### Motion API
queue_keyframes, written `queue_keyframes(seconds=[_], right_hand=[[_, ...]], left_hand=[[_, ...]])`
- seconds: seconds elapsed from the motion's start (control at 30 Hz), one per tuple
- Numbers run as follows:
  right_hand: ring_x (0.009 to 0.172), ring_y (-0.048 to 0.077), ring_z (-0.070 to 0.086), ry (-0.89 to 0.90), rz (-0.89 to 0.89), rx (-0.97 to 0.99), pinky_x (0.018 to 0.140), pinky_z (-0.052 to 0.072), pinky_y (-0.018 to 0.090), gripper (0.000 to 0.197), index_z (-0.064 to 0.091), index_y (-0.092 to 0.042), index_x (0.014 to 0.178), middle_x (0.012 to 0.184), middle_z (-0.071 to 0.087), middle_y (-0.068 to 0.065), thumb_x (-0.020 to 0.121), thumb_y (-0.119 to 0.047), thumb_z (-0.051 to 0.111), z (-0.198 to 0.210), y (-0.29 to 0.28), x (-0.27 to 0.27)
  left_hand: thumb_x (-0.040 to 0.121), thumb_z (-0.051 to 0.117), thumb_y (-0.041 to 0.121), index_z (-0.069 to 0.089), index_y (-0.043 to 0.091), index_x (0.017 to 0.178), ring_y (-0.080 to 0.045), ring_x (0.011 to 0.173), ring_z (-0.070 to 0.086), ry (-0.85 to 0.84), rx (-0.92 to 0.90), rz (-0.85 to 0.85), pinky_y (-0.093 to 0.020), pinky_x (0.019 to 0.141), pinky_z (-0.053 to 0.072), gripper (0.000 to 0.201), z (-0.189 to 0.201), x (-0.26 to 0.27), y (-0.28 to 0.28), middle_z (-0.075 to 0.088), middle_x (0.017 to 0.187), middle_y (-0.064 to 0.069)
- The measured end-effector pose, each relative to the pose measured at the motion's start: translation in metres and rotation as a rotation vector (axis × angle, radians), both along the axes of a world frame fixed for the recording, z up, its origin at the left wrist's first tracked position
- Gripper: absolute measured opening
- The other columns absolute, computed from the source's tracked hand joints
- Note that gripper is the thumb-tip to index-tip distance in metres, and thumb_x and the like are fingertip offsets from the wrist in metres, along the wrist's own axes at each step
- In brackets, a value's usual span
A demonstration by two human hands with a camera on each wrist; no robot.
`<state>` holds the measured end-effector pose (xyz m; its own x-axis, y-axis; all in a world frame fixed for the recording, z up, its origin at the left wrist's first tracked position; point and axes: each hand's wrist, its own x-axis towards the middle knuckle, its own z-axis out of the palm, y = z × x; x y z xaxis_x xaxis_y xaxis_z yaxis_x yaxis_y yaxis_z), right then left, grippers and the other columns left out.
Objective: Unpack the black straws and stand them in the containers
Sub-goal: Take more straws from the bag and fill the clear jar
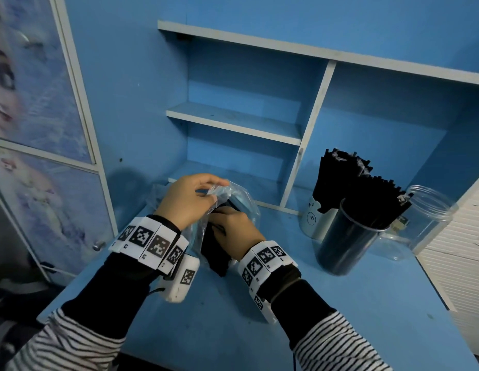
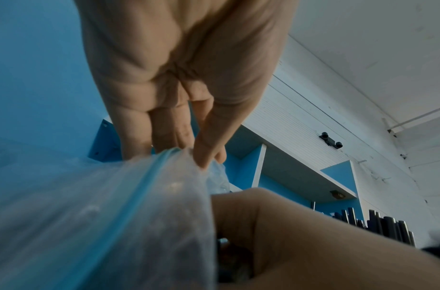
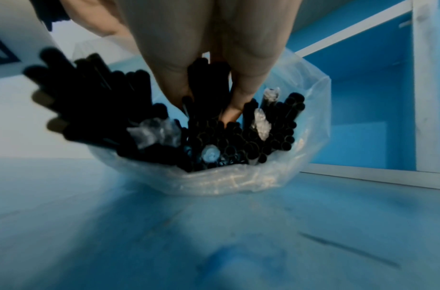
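Clear plastic bag mouth pinched up by left hand, so right hand fingers can pinch black straws inside.

The plastic bag sits on the desk right in front of me, between my hands — my left hand at its upper edge, my right hand lower, in its mouth among the straws inside. Off to my right stand three containers close together — a cup behind, a tumbler of straws before it, a jar rightmost. Shelves rise behind.
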<state>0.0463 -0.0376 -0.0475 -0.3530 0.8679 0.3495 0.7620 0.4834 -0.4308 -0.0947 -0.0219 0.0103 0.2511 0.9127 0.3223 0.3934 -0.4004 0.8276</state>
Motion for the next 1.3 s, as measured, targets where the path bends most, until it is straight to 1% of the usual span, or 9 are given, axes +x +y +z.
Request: queue_keyframes(seconds=[0.37, 0.53, 0.67, 0.77, 0.83, 0.9, 1.0, 1.13, 1.3], right_hand=[[0.108, 0.022, 0.060, 0.159, -0.044, 0.026, 0.097, 0.042, 0.020, 0.042, 0.069, -0.010, 0.118, 0.113, 0.069, 0.009, 0.082, 0.005, 0.054, 0.012, -0.011, 0.011], [0.096, 0.016, 0.064, 0.206, -0.121, -0.016, 0.084, 0.041, 0.009, 0.038, 0.071, -0.017, 0.114, 0.108, 0.071, 0.006, 0.082, 0.000, 0.058, 0.028, -0.029, 0.026], [0.063, -0.012, 0.057, 0.244, -0.158, -0.105, 0.062, 0.039, 0.001, 0.033, 0.072, -0.017, 0.112, 0.096, 0.072, -0.005, 0.084, -0.003, 0.061, 0.052, -0.053, 0.051], [0.048, -0.003, 0.051, 0.249, -0.170, -0.142, 0.049, 0.036, 0.005, 0.032, 0.074, -0.021, 0.109, 0.073, 0.063, -0.020, 0.083, -0.004, 0.062, 0.069, -0.068, 0.069], [0.044, 0.003, 0.045, 0.222, -0.173, -0.139, 0.048, 0.035, 0.009, 0.033, 0.074, -0.025, 0.107, 0.070, 0.068, -0.012, 0.082, -0.006, 0.063, 0.076, -0.076, 0.082], [0.045, 0.006, 0.042, 0.202, -0.173, -0.148, 0.047, 0.037, 0.013, 0.034, 0.075, -0.028, 0.105, 0.072, 0.072, 0.000, 0.082, -0.007, 0.063, 0.081, -0.083, 0.092], [0.045, 0.003, 0.047, 0.173, -0.179, -0.141, 0.049, 0.036, 0.008, 0.033, 0.076, -0.026, 0.104, 0.067, 0.069, -0.005, 0.081, -0.006, 0.065, 0.093, -0.096, 0.103], [0.047, 0.000, 0.050, 0.126, -0.190, -0.118, 0.051, 0.036, 0.007, 0.034, 0.076, -0.026, 0.102, 0.066, 0.065, -0.016, 0.078, -0.003, 0.066, 0.112, -0.112, 0.115], [0.063, -0.005, 0.056, 0.121, -0.196, -0.032, 0.062, 0.042, 0.007, 0.038, 0.069, -0.025, 0.117, 0.084, 0.067, -0.014, 0.082, -0.009, 0.069, 0.127, -0.130, 0.127]], left_hand=[[0.087, 0.062, 0.001, 0.070, 0.031, 0.103, 0.017, 0.093, 0.052, 0.031, 0.023, 0.007, 0.001, 0.071, 0.036, 0.034, 0.005, -0.003, 0.004, 0.061, 0.101, 0.030], [0.087, 0.064, 0.002, 0.070, 0.032, 0.103, 0.007, 0.098, 0.055, 0.051, 0.017, 0.025, -0.008, 0.081, 0.038, 0.034, -0.002, -0.002, 0.003, 0.064, 0.105, 0.023], [0.086, 0.064, 0.001, 0.068, 0.035, 0.100, 0.004, 0.094, 0.057, 0.046, 0.013, 0.034, -0.011, 0.080, 0.043, 0.037, -0.003, 0.001, 0.000, 0.062, 0.103, 0.019], [0.082, 0.062, -0.001, 0.065, 0.039, 0.097, -0.007, 0.093, 0.061, 0.100, 0.075, 0.115, -0.011, 0.077, 0.041, 0.043, -0.003, 0.006, -0.004, 0.062, 0.110, 0.005], [0.077, 0.061, 0.000, 0.061, 0.042, 0.100, -0.008, 0.095, 0.054, 0.159, 0.160, 0.128, -0.007, 0.083, 0.033, 0.047, 0.001, 0.016, -0.012, 0.054, 0.114, 0.001], [0.073, 0.063, 0.008, 0.057, 0.042, 0.109, -0.002, 0.102, 0.048, 0.198, 0.181, 0.016, -0.004, 0.088, 0.028, 0.050, 0.006, 0.029, -0.024, 0.049, 0.119, 0.006], [0.066, 0.067, 0.026, 0.050, 0.041, 0.125, -0.004, 0.113, 0.051, 0.359, 0.219, -0.201, -0.017, 0.097, 0.036, 0.064, 0.007, 0.049, -0.038, 0.053, 0.126, 0.015], [0.067, 0.077, 0.027, 0.053, 0.037, 0.118, -0.002, 0.100, 0.057, 0.372, 0.213, -0.318, -0.017, 0.083, 0.043, 0.057, 0.002, 0.084, -0.041, 0.061, 0.110, 0.020], [0.075, 0.078, 0.031, 0.060, 0.029, 0.071, -0.006, 0.061, 0.055, 0.147, 0.179, -0.203, -0.019, 0.056, 0.039, 0.018, -0.003, 0.113, -0.043, 0.060, 0.061, 0.012]])
